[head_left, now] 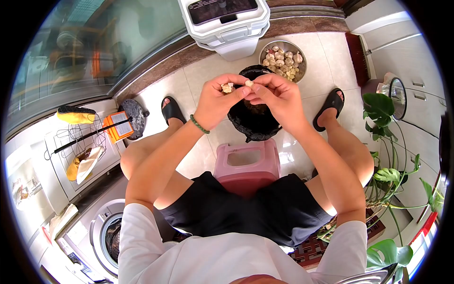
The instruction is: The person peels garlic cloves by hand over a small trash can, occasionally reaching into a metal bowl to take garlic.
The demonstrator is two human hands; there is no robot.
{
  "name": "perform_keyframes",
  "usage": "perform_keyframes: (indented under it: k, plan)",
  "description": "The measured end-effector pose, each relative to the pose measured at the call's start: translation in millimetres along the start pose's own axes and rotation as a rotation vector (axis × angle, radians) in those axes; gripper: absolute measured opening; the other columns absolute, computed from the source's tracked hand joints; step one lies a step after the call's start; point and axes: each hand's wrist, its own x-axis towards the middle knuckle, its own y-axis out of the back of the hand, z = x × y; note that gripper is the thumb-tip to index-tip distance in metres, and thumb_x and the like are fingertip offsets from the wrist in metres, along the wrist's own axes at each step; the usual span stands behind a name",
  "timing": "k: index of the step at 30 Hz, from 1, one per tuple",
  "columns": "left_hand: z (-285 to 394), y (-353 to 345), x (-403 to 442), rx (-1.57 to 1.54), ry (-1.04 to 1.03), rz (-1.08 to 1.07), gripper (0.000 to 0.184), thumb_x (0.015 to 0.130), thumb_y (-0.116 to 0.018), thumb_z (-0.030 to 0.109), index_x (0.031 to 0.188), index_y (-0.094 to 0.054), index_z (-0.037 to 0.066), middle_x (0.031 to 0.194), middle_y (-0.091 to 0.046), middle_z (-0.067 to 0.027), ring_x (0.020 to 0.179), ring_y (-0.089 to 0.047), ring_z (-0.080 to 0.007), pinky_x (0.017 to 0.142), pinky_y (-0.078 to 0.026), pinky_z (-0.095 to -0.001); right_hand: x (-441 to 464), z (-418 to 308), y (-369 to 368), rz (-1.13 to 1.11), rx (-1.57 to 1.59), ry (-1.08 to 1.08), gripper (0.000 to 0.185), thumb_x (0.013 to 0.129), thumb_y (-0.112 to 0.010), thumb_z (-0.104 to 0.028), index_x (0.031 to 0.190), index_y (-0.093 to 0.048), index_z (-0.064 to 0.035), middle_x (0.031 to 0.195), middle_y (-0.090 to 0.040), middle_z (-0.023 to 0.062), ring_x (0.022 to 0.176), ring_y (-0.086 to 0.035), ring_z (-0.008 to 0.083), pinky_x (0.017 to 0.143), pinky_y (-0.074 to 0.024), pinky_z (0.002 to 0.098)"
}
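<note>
Apparently, a garlic clove [249,83] was being peeled, pinched by the fingertips of the left hand [218,100] and right hand [280,97]; another garlic piece [227,87] was held in the former. Next, an exact, light pull seemed required. Below, a black bin [242,125] was placed, partly obstructing the way to the metal bowl [303,71] of garlic heads [289,55].

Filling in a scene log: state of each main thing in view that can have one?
Left hand: closed on garlic pieces
Right hand: closed, pinching clove
Clove: pale; unclear if fully peeled
Steel bowl: upright, holding garlic bulbs
Black-lined bin: open-topped
Pink stool: upright
Sandals: worn
Washer door: can't tell if shut
</note>
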Motion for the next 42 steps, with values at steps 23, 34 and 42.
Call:
perform_keyframes:
  k: [23,34,42]
  plan:
    - [-4,-1,1,-0.171,0.207,0.051,0.023,0.087,-0.072,0.014,0.108,-0.069,0.004,0.084,-0.063,0.0047,0.057,-0.039,-0.0003,0.048,-0.028,-0.019,4,0,10,0.053,-0.915,0.723,0.014,0.074,-0.07,0.0,0.087,-0.066,-0.0039,0.079,-0.066,0.0088,0.066,-0.064,0.0278,0.057,-0.0519,0.0348]
    - [-13,-6,-3,-0.085,0.297,0.077,0.024,0.087,-0.073,0.016,0.106,-0.068,0.002,0.078,-0.061,0.0033,0.057,-0.041,-0.0028,0.049,-0.031,-0.0204,3,4,11,0.02,-1.169,0.811,0.013,0.07,-0.07,-0.006,0.071,-0.056,-0.0063,0.066,-0.054,0.0066,0.056,-0.059,0.0258,0.049,-0.0479,0.0369]
    - [-13,-10,-4,-0.21,0.311,0.099,0.025,0.088,-0.073,0.022,0.107,-0.07,0.005,0.071,-0.055,0.0078,0.053,-0.033,-0.001,0.046,-0.024,-0.02,6,3,8,0.054,-1.052,0.74,0.013,0.069,-0.069,-0.003,0.07,-0.057,-0.0058,0.067,-0.056,0.0069,0.058,-0.059,0.0261,0.05,-0.048,0.0358]
